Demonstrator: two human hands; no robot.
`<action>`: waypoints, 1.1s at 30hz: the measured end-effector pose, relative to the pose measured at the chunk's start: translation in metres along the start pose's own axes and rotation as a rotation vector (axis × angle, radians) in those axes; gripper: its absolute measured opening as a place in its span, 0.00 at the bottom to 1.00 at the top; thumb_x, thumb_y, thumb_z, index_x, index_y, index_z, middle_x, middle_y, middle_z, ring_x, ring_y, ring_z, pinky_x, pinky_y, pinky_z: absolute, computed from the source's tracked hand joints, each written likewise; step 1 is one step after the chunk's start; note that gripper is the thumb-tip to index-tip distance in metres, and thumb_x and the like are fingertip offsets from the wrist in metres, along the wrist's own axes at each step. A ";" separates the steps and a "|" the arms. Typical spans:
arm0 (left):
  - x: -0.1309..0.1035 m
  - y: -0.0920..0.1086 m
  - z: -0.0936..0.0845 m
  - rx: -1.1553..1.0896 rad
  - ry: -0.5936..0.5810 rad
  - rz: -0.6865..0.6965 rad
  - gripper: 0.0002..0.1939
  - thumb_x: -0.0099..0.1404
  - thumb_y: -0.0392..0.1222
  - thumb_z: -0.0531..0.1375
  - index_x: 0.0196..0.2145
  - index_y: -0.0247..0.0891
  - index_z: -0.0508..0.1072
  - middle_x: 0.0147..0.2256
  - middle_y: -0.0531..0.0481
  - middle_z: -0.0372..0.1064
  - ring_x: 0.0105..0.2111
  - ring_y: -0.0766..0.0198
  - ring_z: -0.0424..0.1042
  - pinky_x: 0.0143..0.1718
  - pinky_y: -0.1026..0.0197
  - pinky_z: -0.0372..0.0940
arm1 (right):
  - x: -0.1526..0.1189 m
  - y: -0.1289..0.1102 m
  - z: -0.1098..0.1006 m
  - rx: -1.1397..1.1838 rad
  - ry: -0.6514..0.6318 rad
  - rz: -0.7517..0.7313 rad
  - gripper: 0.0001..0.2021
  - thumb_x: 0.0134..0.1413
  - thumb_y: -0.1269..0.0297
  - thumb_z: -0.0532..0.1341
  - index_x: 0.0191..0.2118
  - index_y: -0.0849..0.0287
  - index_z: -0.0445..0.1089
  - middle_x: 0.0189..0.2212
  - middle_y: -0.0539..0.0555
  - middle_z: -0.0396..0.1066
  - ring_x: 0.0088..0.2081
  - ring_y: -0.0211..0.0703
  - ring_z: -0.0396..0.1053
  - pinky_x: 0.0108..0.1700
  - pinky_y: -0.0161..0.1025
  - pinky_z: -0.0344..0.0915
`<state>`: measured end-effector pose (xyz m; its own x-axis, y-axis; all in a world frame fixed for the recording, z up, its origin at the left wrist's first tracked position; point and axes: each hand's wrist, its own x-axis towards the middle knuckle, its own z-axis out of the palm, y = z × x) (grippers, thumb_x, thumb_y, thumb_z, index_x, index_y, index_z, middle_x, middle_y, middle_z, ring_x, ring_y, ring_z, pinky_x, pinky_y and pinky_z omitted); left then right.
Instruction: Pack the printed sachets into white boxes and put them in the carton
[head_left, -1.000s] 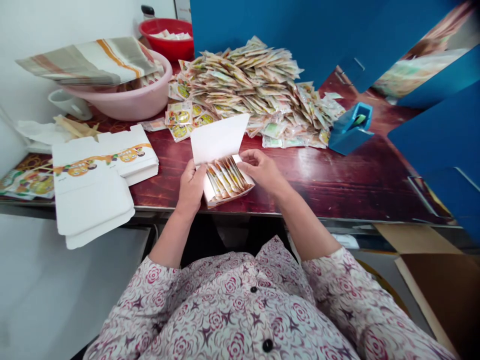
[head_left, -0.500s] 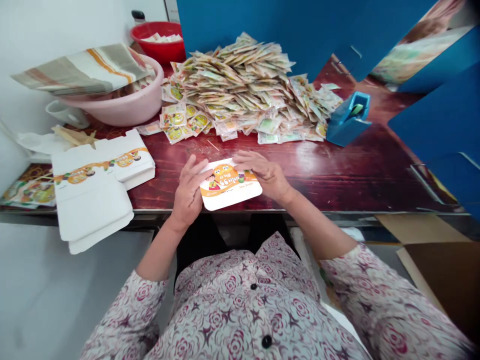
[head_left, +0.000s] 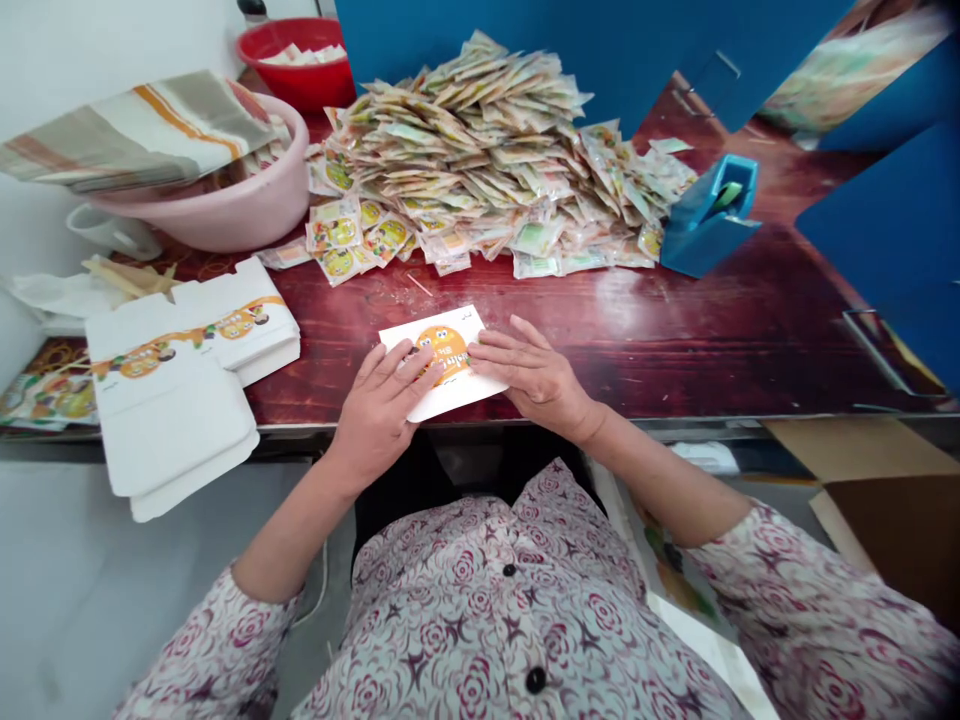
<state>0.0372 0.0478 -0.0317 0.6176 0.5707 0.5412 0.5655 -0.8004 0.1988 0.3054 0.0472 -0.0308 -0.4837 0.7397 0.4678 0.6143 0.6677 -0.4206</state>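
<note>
Between my two hands, at the table's front edge, is a small white carton (head_left: 450, 398) printed with an orange cartoon face. My left hand (head_left: 384, 400) grips its left side, fingers stretched across the printed face. On the right, my right hand (head_left: 534, 375) holds the other side, with fingertips on the print and one finger raised off it. Its thumb is hidden. A stack of flat, unfolded cartons (head_left: 176, 410) lies to the left of my left hand, overhanging the table edge.
Beyond the hands rises a big heap of small sachets (head_left: 480, 160). A blue tape dispenser (head_left: 705, 225) stands at its right. At left are a pink basin (head_left: 255, 205) under a striped cloth (head_left: 150, 130), a white mug (head_left: 112, 232) and a red basin (head_left: 300, 75). An open cardboard box (head_left: 885, 490) sits lower right.
The carton has been turned, so a different printed face shows upward. My left hand has moved further over it, and my right-hand fingers have shifted on its right side. The view has shifted slightly.
</note>
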 end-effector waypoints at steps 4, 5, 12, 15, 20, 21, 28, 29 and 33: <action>-0.002 0.004 0.004 0.002 0.052 0.023 0.31 0.69 0.28 0.50 0.67 0.48 0.59 0.62 0.49 0.67 0.67 0.59 0.59 0.68 0.46 0.55 | -0.003 -0.002 0.001 0.018 0.028 0.047 0.21 0.62 0.75 0.57 0.52 0.41 0.74 0.54 0.45 0.75 0.60 0.41 0.69 0.70 0.61 0.50; -0.002 0.005 0.003 0.001 0.054 0.019 0.29 0.71 0.29 0.50 0.66 0.48 0.60 0.62 0.49 0.67 0.67 0.58 0.60 0.68 0.46 0.55 | -0.003 -0.003 -0.001 0.036 0.018 0.049 0.20 0.62 0.73 0.59 0.52 0.40 0.74 0.54 0.45 0.75 0.60 0.42 0.68 0.70 0.61 0.49; 0.009 0.015 -0.014 -0.067 -0.045 -0.088 0.25 0.71 0.53 0.58 0.61 0.44 0.68 0.60 0.44 0.69 0.63 0.49 0.64 0.64 0.40 0.60 | 0.003 -0.012 -0.020 0.214 -0.074 0.010 0.20 0.62 0.60 0.64 0.59 0.46 0.70 0.61 0.52 0.69 0.66 0.46 0.61 0.68 0.58 0.56; 0.015 0.017 -0.015 -0.078 -0.036 -0.145 0.22 0.70 0.53 0.59 0.58 0.45 0.72 0.57 0.44 0.72 0.60 0.49 0.68 0.62 0.41 0.63 | 0.008 -0.014 -0.017 0.189 -0.089 0.041 0.22 0.61 0.60 0.66 0.60 0.46 0.70 0.63 0.52 0.66 0.67 0.48 0.58 0.68 0.59 0.56; 0.015 0.021 -0.003 -0.024 0.017 -0.178 0.20 0.69 0.49 0.61 0.57 0.44 0.73 0.57 0.45 0.73 0.59 0.49 0.70 0.61 0.42 0.65 | 0.008 -0.011 0.002 0.158 -0.031 0.062 0.22 0.61 0.67 0.64 0.59 0.43 0.70 0.62 0.48 0.67 0.68 0.47 0.57 0.67 0.60 0.58; 0.014 0.022 -0.001 -0.010 0.033 -0.181 0.19 0.70 0.47 0.61 0.56 0.44 0.73 0.56 0.45 0.73 0.59 0.49 0.70 0.61 0.43 0.65 | 0.007 -0.010 0.006 0.149 0.000 0.065 0.21 0.62 0.68 0.64 0.58 0.42 0.71 0.61 0.47 0.69 0.67 0.46 0.58 0.67 0.60 0.59; 0.002 0.030 0.001 0.067 0.015 -0.181 0.24 0.72 0.39 0.56 0.64 0.41 0.65 0.64 0.41 0.62 0.66 0.47 0.60 0.67 0.40 0.55 | 0.001 -0.016 0.003 0.081 0.033 0.091 0.20 0.63 0.67 0.62 0.59 0.47 0.70 0.62 0.52 0.67 0.67 0.49 0.58 0.66 0.58 0.60; -0.001 0.031 -0.001 0.075 0.006 -0.194 0.25 0.72 0.38 0.56 0.65 0.40 0.63 0.66 0.40 0.60 0.67 0.46 0.57 0.67 0.39 0.54 | 0.000 -0.017 -0.001 0.041 0.040 0.121 0.20 0.62 0.66 0.63 0.59 0.49 0.70 0.62 0.55 0.66 0.66 0.52 0.60 0.65 0.58 0.62; -0.006 0.029 -0.008 0.062 -0.034 -0.179 0.28 0.71 0.36 0.54 0.68 0.37 0.58 0.67 0.38 0.57 0.68 0.45 0.55 0.69 0.41 0.54 | -0.002 -0.023 -0.010 -0.115 0.031 0.223 0.17 0.62 0.62 0.64 0.56 0.53 0.72 0.44 0.57 0.76 0.47 0.51 0.72 0.53 0.53 0.70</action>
<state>0.0456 0.0197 -0.0230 0.5216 0.7096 0.4738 0.6998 -0.6734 0.2383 0.2986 0.0299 -0.0140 -0.3097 0.8636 0.3977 0.7716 0.4727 -0.4256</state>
